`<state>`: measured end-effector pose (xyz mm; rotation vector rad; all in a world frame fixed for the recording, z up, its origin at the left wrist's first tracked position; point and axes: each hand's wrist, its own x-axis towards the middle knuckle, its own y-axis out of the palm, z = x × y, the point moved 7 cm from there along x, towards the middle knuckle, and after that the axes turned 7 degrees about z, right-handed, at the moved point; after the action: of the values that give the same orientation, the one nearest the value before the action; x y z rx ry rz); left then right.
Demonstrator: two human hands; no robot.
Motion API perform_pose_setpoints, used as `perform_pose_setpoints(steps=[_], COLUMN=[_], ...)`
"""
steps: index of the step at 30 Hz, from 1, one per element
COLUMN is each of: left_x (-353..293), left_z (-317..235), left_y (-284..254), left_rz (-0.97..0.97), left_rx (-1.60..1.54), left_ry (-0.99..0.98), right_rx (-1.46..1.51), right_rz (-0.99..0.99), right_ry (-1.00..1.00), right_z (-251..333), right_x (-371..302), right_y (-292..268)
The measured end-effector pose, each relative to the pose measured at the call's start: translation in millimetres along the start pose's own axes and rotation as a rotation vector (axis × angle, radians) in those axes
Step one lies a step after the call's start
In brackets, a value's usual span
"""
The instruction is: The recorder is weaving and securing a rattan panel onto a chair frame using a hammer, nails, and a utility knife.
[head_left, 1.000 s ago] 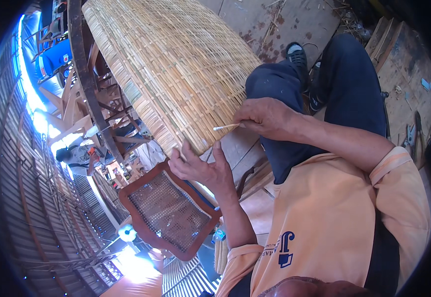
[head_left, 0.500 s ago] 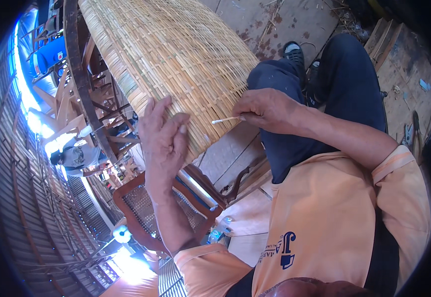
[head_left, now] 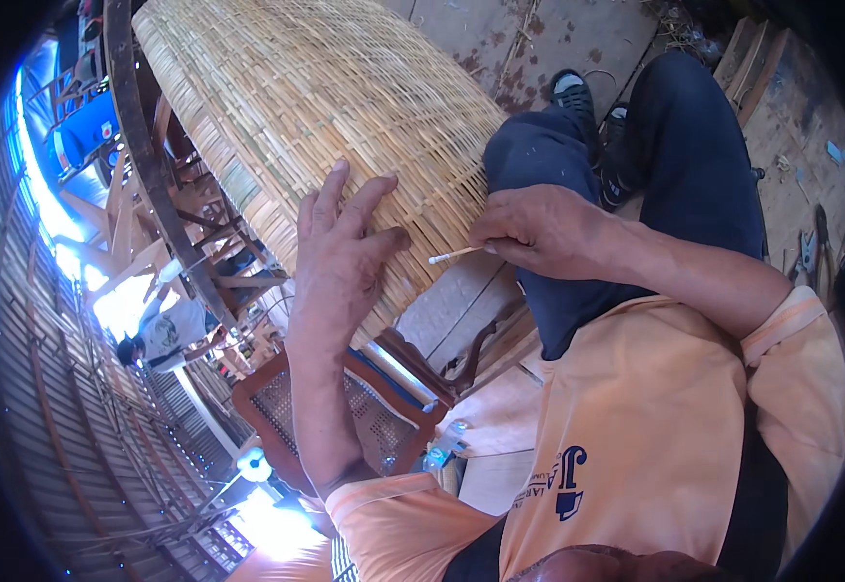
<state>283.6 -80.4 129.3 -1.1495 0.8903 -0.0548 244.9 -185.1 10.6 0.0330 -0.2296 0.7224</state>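
Observation:
A large curved woven cane panel (head_left: 335, 107), pale yellow with strips in close rows, fills the upper middle of the head view. On its near left part lies my left hand (head_left: 340, 257), open, fingers spread against the weave. My right hand (head_left: 539, 228) is closed beside the panel's near right edge, by my knee. Pinched in its fingers is a thin stick with a white tip (head_left: 446, 256), looking like a cotton swab. The tip points left over the panel's lower edge; whether it touches the weave I cannot tell.
A wooden chair with a cane seat (head_left: 345, 407) stands below the panel. Dark curved wooden framing (head_left: 146, 175) runs along the left. Pliers (head_left: 808, 257) lie on the floor at the right. Another person (head_left: 172, 330) is farther off at the left.
My left hand has shifted up and right over the weave, its fingers spreading wider. My right hand and the stick have moved slightly right and down.

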Motion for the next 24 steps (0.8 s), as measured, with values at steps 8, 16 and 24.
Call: perform_pose_setpoints(steps=[8,16,24], left_x=[22.7,27.4,27.6], left_z=[-1.7,5.7,3.3], left_y=[8.5,11.6,10.3], left_rz=[0.051,0.038,0.037], left_rx=[-0.053,-0.160,-0.171], left_ry=[0.064,0.027,0.041], right_rx=[-0.049,-0.102,-0.170], right_rz=[0.032,0.098,0.168], right_ry=[0.006,0.007,0.099], right_z=[-3.3,-3.5,5.1], right_x=[7.2,19.4,24.6], right_y=[-3.8,0.7,9.3])
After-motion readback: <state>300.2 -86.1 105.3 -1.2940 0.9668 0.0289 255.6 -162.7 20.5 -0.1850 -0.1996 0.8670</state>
